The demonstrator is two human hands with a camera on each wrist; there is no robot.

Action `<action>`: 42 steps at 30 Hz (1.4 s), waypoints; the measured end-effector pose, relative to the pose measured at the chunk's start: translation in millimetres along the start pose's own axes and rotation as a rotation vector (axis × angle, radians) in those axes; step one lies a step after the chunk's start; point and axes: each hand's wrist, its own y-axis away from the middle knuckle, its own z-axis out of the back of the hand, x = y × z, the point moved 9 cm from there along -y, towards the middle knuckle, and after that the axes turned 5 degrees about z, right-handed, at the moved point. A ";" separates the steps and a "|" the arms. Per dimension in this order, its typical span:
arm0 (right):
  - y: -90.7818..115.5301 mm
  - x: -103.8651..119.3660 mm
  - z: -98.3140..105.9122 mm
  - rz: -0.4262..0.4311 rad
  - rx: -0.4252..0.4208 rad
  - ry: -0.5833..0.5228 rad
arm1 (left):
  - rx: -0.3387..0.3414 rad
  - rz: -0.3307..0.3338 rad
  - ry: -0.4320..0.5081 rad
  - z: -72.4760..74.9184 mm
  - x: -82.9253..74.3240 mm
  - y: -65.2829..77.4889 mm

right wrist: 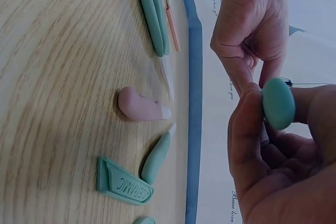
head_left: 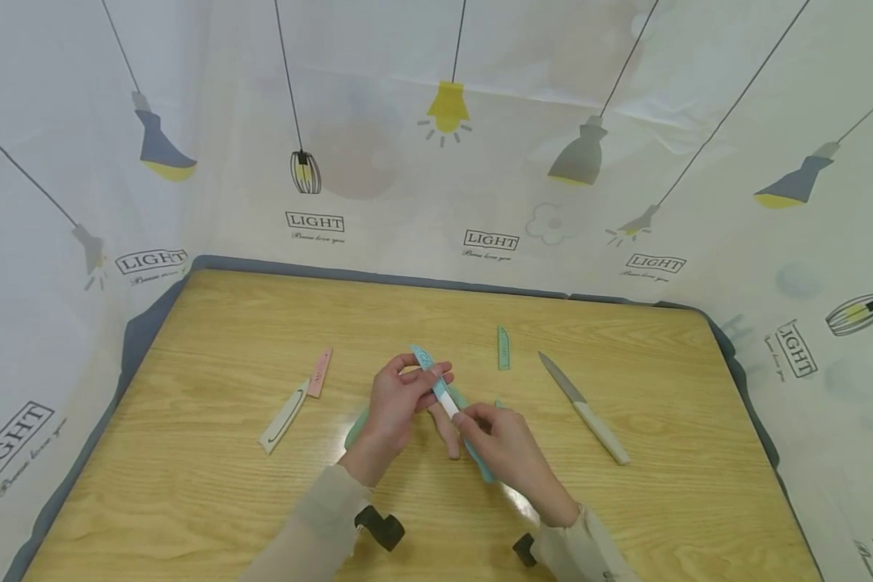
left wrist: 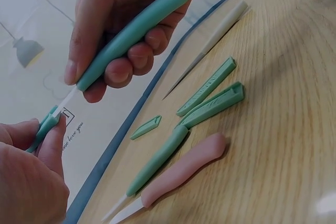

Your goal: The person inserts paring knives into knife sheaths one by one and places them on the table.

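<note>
Both hands hold a ceramic knife with a turquoise handle [left wrist: 136, 35] above the middle of the table. My left hand [head_left: 395, 396] pinches its light blue blade sheath [head_left: 422, 357] between thumb and fingers. My right hand [head_left: 505, 444] grips the handle, thumb along its side. Between the hands a stretch of white blade [head_left: 445, 402] shows; its tip is hidden by the sheath and fingers. Below them lie a pink-handled knife [left wrist: 184, 169] and a green-handled knife [left wrist: 160, 161] with white blades. From the right wrist view, the handle's rounded butt [right wrist: 279, 103] faces the camera.
Right of the hands lies a bare knife with a pale handle [head_left: 602, 432]. Green sheaths [head_left: 504, 347] lie near it, one marked CERAMIC [right wrist: 126, 184]. At left, a white item with a dark outline [head_left: 285, 416] touches a pink sheath [head_left: 320, 373]. Printed cloth [head_left: 407, 202] surrounds the table.
</note>
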 end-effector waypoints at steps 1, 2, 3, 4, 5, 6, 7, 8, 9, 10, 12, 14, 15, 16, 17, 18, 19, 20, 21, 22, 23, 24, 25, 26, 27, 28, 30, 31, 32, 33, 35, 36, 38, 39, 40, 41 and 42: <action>-0.2 0.3 -0.1 0.000 -0.001 -0.004 | 0.002 0.001 0.002 -0.6 0.5 0.3; -0.5 0.5 -0.1 -0.001 -0.001 -0.008 | 0.003 0.000 0.002 -1.0 1.2 0.2; -0.8 1.0 0.0 -0.003 -0.002 -0.014 | 0.005 0.000 0.002 -1.6 1.7 0.4; -1.1 1.3 -0.1 0.000 -0.002 -0.019 | 0.007 -0.002 0.003 -2.1 2.1 0.5; -1.4 1.4 -0.3 -0.003 -0.002 -0.024 | 0.010 -0.005 0.002 -2.5 2.4 0.4; -1.8 1.9 -0.1 -0.001 -0.004 -0.028 | 0.011 -0.008 0.002 -3.0 2.4 0.6; -2.2 2.1 0.0 -0.002 -0.007 -0.029 | 0.009 -0.010 0.003 -3.2 2.3 0.8; -2.6 2.4 0.3 -0.002 -0.012 -0.027 | 0.010 -0.014 0.002 -3.5 2.2 0.7; -2.9 2.7 0.5 -0.001 -0.016 -0.023 | 0.009 -0.017 0.001 -3.7 2.0 1.0; -3.1 3.5 0.7 0.002 -0.021 -0.016 | 0.008 -0.019 0.000 -3.9 1.9 1.1; -3.7 4.1 1.6 -0.004 -0.032 -0.005 | 0.004 -0.020 -0.006 -4.4 1.9 1.6; -4.3 4.2 2.3 -0.011 -0.040 0.007 | 0.004 -0.020 -0.014 -5.4 2.2 1.9; -4.7 4.1 2.4 -0.017 -0.042 0.009 | 0.002 -0.017 -0.017 -5.9 2.5 2.3; -5.2 4.1 2.6 -0.019 -0.044 0.012 | 0.001 -0.012 -0.018 -6.5 3.0 2.5; -5.9 3.4 2.8 -0.027 -0.046 0.009 | -0.001 -0.007 -0.019 -7.0 3.7 2.7; -6.5 2.9 2.9 -0.030 -0.048 0.007 | 0.001 -0.005 -0.020 -7.7 4.1 2.9; -7.2 2.6 3.0 -0.033 -0.048 0.007 | 0.002 -0.003 -0.022 -8.5 4.4 3.2; -7.7 2.3 3.0 -0.036 -0.047 0.004 | 0.001 -0.001 -0.025 -9.0 4.7 3.5; -8.2 1.9 3.0 -0.038 -0.047 -0.001 | 0.002 0.000 -0.026 -9.6 5.0 3.8; -8.6 1.6 3.1 -0.038 -0.047 -0.003 | 0.005 -0.004 -0.031 -10.3 5.0 4.0; -9.0 1.4 3.3 -0.039 -0.048 -0.005 | 0.006 -0.008 -0.037 -10.9 4.7 4.4; -9.2 1.2 3.5 -0.040 -0.050 -0.005 | 0.009 -0.013 -0.041 -11.4 4.5 4.6; -9.3 1.2 3.7 -0.042 -0.051 -0.008 | 0.010 -0.019 -0.046 -11.8 4.2 4.9; -9.5 1.1 3.7 -0.040 -0.050 -0.012 | 0.010 -0.022 -0.048 -12.2 4.1 5.3; -9.7 0.8 3.7 -0.040 -0.051 -0.013 | 0.009 -0.027 -0.052 -12.5 3.7 5.6; -9.8 0.4 3.6 -0.041 -0.052 -0.014 | 0.008 -0.029 -0.054 -12.6 3.7 5.9; -10.1 -0.8 3.0 -0.045 -0.052 -0.021 | 0.005 -0.031 -0.056 -12.6 4.1 6.2; -10.2 -1.5 2.4 -0.046 -0.051 -0.024 | 0.002 -0.031 -0.059 -12.5 4.2 6.4; -10.3 -2.0 1.8 -0.047 -0.052 -0.027 | 0.000 -0.032 -0.063 -12.3 4.6 6.5; -10.4 -2.8 1.2 -0.051 -0.054 -0.033 | -0.001 -0.032 -0.067 -12.0 4.8 6.5; -10.6 -3.4 -0.1 -0.047 -0.059 -0.044 | -0.007 -0.032 -0.072 -10.5 5.2 6.1; -10.5 -3.6 -0.5 -0.043 -0.064 -0.046 | -0.010 -0.033 -0.077 -9.8 5.1 5.8; -9.8 -3.0 -0.6 -0.022 -0.079 -0.029 | -0.016 -0.030 -0.080 -8.1 5.1 4.6; -9.0 -2.7 -0.2 -0.009 -0.090 -0.014 | -0.021 -0.030 -0.076 -7.1 4.5 4.1; -7.8 -2.2 0.2 0.009 -0.099 0.009 | -0.028 -0.030 -0.073 -6.0 3.7 3.6; -6.5 -1.9 0.8 0.022 -0.110 0.030 | -0.035 -0.032 -0.070 -4.8 2.8 3.2; -5.1 -1.3 1.5 0.039 -0.121 0.058 | -0.041 -0.034 -0.065 -3.8 1.9 2.9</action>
